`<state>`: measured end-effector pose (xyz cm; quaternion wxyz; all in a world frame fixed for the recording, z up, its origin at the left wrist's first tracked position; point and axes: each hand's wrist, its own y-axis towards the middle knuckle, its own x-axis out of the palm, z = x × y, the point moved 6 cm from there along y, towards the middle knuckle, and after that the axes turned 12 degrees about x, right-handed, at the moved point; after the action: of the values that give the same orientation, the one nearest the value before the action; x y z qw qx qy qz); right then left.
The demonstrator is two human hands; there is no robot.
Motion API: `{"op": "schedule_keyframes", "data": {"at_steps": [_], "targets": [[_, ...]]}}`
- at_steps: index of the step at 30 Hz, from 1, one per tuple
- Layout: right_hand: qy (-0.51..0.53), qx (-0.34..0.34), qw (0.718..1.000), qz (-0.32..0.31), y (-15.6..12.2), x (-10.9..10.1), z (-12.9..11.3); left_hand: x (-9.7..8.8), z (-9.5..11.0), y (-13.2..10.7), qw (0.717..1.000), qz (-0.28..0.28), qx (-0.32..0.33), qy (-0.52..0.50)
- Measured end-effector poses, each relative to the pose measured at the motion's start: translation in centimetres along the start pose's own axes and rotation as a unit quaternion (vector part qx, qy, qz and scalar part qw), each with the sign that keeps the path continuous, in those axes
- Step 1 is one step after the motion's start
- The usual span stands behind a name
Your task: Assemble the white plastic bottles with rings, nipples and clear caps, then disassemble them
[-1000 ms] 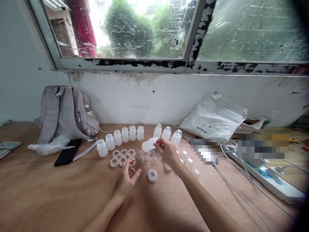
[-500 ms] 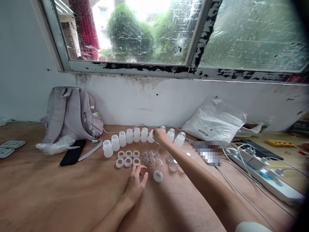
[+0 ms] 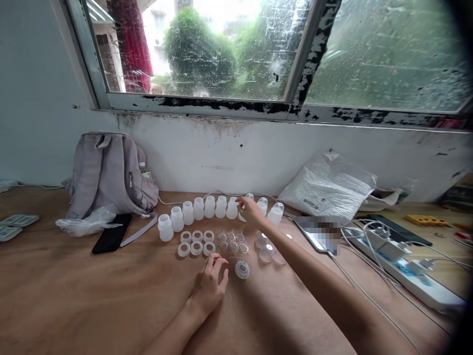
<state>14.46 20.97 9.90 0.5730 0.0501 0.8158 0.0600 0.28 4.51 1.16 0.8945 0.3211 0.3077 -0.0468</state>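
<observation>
My left hand [image 3: 210,283] rests on the table with fingers loosely bent and apart, holding nothing. Just right of it lies a translucent nipple with a ring [image 3: 242,269]. Beyond its fingertips are several white screw rings [image 3: 196,248] and several small clear round parts [image 3: 232,245]. My right hand [image 3: 250,211] reaches to the row of bottles, fingers apart over a white bottle [image 3: 242,217] that it partly hides; contact is unclear. Several open-topped white bottles [image 3: 187,213] curve away to the left. To the right stand bottles with clear caps [image 3: 275,214]. Loose clear caps [image 3: 265,255] lie beneath my right forearm.
A grey backpack [image 3: 107,172], plastic bag [image 3: 86,223] and black phone [image 3: 111,235] are at the left. On the right are a silvery mailer bag [image 3: 328,185], another phone [image 3: 314,236], and a power strip [image 3: 424,283] with cables. The wall and window border the table's far side.
My right hand has shifted slightly right and its fingers have spread from a closed shape, uncovering the neighbouring bottle's top. My left hand has drawn slightly away from the rings.
</observation>
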Motion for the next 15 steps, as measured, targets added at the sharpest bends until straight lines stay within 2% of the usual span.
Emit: {"op": "schedule_keyframes", "data": {"at_steps": [3,5,8,11,15], "targets": [[0.019,-0.040,0.998,-0.041,-3.8,0.0,0.2,0.0,-0.1,0.0,1.000,-0.001,-0.003,0.004],[0.015,-0.061,0.991,-0.114,-7.0,1.1,0.8,-0.1,0.0,0.1,1.000,0.001,-0.001,0.007],[-0.005,-0.089,0.982,-0.169,-11.6,2.8,2.0,-0.1,0.3,0.1,1.000,0.001,0.006,0.009],[0.014,-0.093,0.982,-0.162,-14.3,4.1,2.7,0.1,0.5,0.0,1.000,-0.004,0.015,0.007],[0.095,-0.101,0.978,-0.155,-15.4,5.4,2.1,0.6,0.7,0.0,0.998,-0.043,0.032,0.032]]}}
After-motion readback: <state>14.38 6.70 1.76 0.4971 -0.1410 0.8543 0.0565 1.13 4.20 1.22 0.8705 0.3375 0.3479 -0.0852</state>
